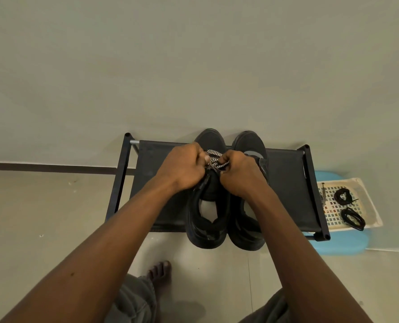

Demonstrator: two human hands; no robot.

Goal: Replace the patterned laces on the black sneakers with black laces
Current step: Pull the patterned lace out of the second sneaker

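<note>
Two black sneakers stand side by side on a low black rack (pixel 284 187), toes toward the wall. The left sneaker (pixel 208 220) carries a black-and-white patterned lace (pixel 214 159) over its tongue. My left hand (pixel 182 166) and my right hand (pixel 238 173) both pinch that lace, fingers curled over the eyelets. The right sneaker (pixel 248 145) shows no lace, and my right hand hides part of it. Two coiled black laces (pixel 344 197) (pixel 353 217) lie in a white basket (pixel 371 206) to the right, beside a loose patterned lace (pixel 323 197).
The basket sits on a light blue stool (pixel 343 243) right of the rack. A bare foot (pixel 159 271) and grey trouser legs are on the tiled floor in front of the rack. A plain wall rises behind.
</note>
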